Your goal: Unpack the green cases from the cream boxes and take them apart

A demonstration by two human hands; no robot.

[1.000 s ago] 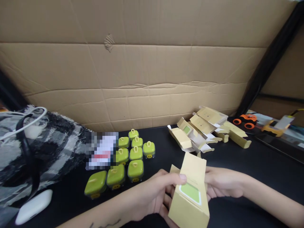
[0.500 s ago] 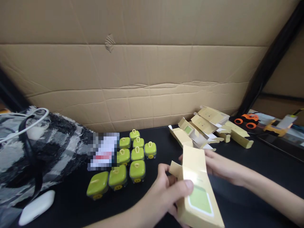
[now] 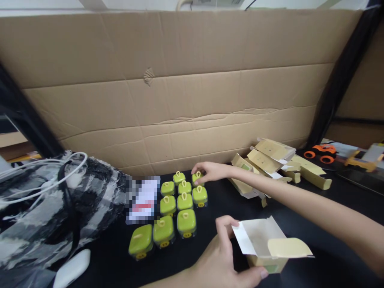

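Green case (image 3: 197, 178) at twelve o'clock, pinched by right hand (image 3: 210, 171) fingers: lift straight; steady open carton (image 3: 264, 242) gripped in left hand (image 3: 220, 258).

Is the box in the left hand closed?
No, the box in the left hand has its top flaps open, showing the white inside.

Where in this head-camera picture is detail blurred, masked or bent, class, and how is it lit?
Head view: a pixel mask covers something beside the green cases; the left hand and its open box near the lens look soft, the right hand sharper; the cardboard wall bows with wide-angle distortion; light is soft and even, without glare or hard shadows.
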